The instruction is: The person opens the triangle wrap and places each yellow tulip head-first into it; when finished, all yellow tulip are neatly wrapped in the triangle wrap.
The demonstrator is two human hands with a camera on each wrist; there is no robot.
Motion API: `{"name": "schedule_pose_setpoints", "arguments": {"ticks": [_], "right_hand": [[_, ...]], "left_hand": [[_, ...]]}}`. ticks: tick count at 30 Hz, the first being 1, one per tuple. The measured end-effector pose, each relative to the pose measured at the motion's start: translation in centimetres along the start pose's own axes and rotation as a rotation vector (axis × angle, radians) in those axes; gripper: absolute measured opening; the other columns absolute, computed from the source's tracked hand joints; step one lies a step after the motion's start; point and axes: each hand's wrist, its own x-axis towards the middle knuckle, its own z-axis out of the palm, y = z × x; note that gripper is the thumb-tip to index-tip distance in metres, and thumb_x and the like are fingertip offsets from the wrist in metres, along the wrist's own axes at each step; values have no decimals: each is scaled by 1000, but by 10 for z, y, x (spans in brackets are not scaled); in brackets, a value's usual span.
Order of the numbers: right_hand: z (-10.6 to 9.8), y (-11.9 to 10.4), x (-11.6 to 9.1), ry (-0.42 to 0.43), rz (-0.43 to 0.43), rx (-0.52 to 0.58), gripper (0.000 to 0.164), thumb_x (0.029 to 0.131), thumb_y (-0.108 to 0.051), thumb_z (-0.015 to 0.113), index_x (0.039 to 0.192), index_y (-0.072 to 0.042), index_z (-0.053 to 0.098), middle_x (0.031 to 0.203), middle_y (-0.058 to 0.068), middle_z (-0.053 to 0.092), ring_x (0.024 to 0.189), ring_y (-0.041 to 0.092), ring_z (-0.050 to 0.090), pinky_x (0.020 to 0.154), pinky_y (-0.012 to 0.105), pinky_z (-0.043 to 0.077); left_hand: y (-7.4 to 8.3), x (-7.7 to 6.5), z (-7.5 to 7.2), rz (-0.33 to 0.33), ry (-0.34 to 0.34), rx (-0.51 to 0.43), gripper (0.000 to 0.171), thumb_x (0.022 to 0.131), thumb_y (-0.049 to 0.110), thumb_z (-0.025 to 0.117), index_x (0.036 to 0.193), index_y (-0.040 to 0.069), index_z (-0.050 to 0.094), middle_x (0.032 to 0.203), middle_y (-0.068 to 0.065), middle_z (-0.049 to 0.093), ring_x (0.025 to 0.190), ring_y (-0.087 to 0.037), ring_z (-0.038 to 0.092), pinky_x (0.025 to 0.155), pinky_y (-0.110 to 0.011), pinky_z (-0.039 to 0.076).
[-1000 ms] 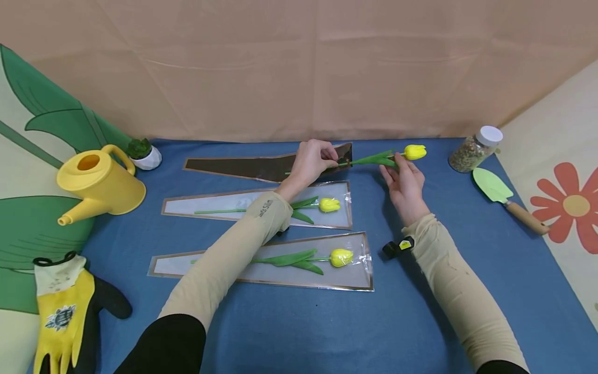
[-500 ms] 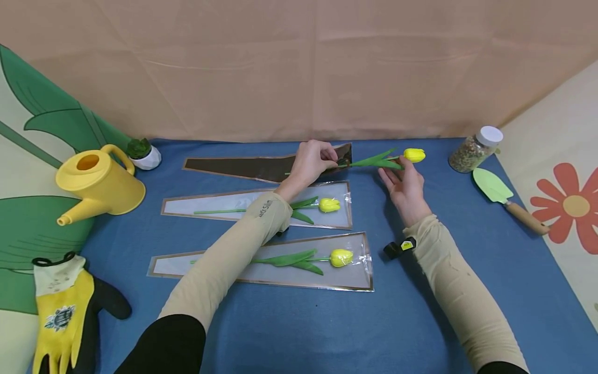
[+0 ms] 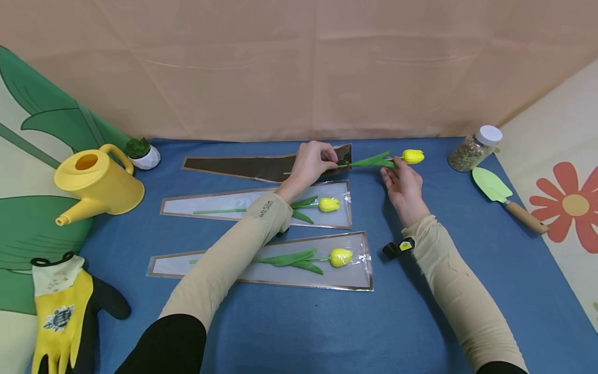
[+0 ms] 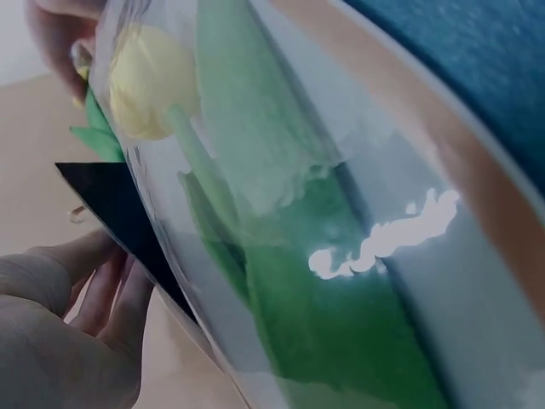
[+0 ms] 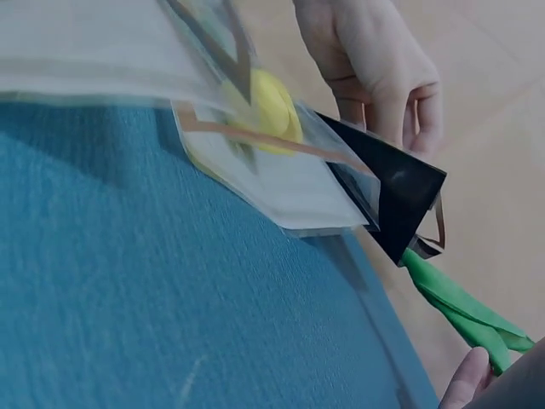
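Observation:
At the back of the table, a dark-faced clear flower sleeve (image 3: 233, 166) lies lengthwise, its wide mouth facing right. My left hand (image 3: 310, 161) pinches the edge of that mouth, which gapes in the right wrist view as a black flap (image 5: 409, 192). My right hand (image 3: 405, 187) holds a yellow tulip (image 3: 413, 156) by the stem just below the bloom, fingers under the green leaves (image 3: 371, 161). The tulip's lower stem is inside the sleeve; the bloom and leaves are outside. Nearer me lie two light sleeves, each with a tulip inside, the middle one (image 3: 329, 204) and the front one (image 3: 341, 257).
A yellow watering can (image 3: 105, 182) and a small potted plant (image 3: 147, 157) stand on the left, above a yellow-black glove (image 3: 63, 317). On the right are a white-lidded jar (image 3: 472, 150) and a green trowel (image 3: 492, 185). My left forearm crosses both light sleeves.
My right hand has shifted very slightly, and the held tulip's bloom sits a touch lower and further left. My left hand stays at the sleeve mouth.

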Motion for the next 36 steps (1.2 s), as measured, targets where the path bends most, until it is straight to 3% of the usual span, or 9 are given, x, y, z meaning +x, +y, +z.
{"name": "schedule_pose_setpoints", "arguments": {"ticks": [6,12,20,30,36], "right_hand": [[2,4,-2,-14,24,72,25,105,-3,66,129,-3,60,105,11,63,91,20,63,83,27,62],[6,16,-4,-54,13,37,26,105,-2,67,129,-4,59,114,10,59,99,19,61,90,25,60],[13,31,-6,-93,-37,-93,17,106,-5,66,121,-6,58,118,9,59,100,18,65,86,27,62],[22,44,-5,-75,-102,-218,12,105,-9,68,113,-7,60,99,4,64,74,12,65,69,20,58],[26,50,-5,-62,-133,-295,8,105,-11,69,108,-9,62,97,1,63,73,11,63,63,17,54]], "left_hand": [[3,0,0,-12,6,17,6,93,9,86,91,8,81,91,-5,78,84,-17,72,82,-29,58],[5,0,1,-20,26,23,6,93,10,86,90,8,81,91,-5,78,84,-16,72,81,-28,58],[7,-1,0,-26,48,39,6,93,11,86,91,9,81,90,-4,78,83,-16,72,80,-28,57],[9,0,-4,-38,67,31,6,92,11,88,91,9,82,90,-3,79,84,-16,73,81,-28,57],[10,-1,-6,-46,71,34,7,92,11,87,92,8,81,91,-4,79,85,-17,73,82,-29,57]]}}
